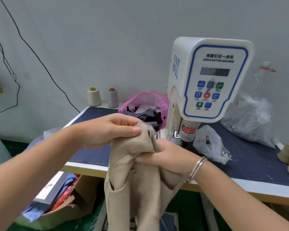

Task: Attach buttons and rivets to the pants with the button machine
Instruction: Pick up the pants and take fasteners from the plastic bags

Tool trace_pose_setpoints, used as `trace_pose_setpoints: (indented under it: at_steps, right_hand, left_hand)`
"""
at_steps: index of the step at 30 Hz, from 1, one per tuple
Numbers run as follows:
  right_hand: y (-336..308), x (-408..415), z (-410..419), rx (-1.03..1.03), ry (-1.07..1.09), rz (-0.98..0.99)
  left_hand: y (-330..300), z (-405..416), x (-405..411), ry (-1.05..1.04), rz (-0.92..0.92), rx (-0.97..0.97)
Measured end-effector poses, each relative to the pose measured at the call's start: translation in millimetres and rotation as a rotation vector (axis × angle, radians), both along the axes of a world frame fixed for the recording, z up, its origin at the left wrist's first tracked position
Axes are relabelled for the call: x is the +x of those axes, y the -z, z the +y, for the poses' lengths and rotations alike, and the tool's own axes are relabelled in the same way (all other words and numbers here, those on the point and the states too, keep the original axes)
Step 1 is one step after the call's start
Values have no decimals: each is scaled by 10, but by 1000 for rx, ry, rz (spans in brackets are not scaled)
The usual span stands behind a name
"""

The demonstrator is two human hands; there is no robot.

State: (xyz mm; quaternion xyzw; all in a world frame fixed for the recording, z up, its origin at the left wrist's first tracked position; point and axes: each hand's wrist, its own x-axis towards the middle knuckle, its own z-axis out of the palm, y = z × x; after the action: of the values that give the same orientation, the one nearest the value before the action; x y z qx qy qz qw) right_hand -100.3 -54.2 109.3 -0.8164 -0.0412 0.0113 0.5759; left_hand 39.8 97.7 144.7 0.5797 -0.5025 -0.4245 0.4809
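Note:
Beige pants (137, 184) hang in front of the table edge, their top bunched between both hands. My left hand (110, 130) pinches the upper fold of the fabric with thumb and fingers. Just below it, my right hand (167, 155), with a silver bracelet on the wrist, grips the cloth. A small metal rivet (134, 170) shows on the pants under the right hand. The white servo button machine (213, 77) stands right behind the hands, its press head (188, 132) just beyond my right fingers.
A pink bag of fabric scraps (145, 107) and two thread cones (94, 97) stand at the back of the dark-topped table (93, 117). Clear plastic bags (210, 144) lie right of the machine. A cardboard box (70, 207) with cloth sits on the floor, left.

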Motion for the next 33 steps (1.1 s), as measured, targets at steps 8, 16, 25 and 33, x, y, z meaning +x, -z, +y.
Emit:
trace_pose_setpoints:
  at_steps: [8, 16, 25, 33]
  right_hand:
    - [292, -400, -607, 122, 353, 160]
    - [865, -626, -348, -140, 556, -521]
    - [957, -610, -518, -458, 332, -90]
    - [898, -529, -678, 53, 417, -227]
  left_hand:
    - [496, -6, -137, 215, 258, 212]
    - [767, -335, -289, -46, 614, 84]
    - [830, -491, -199, -78, 395, 89]
    - [1252, -704, -317, -368, -571, -46]
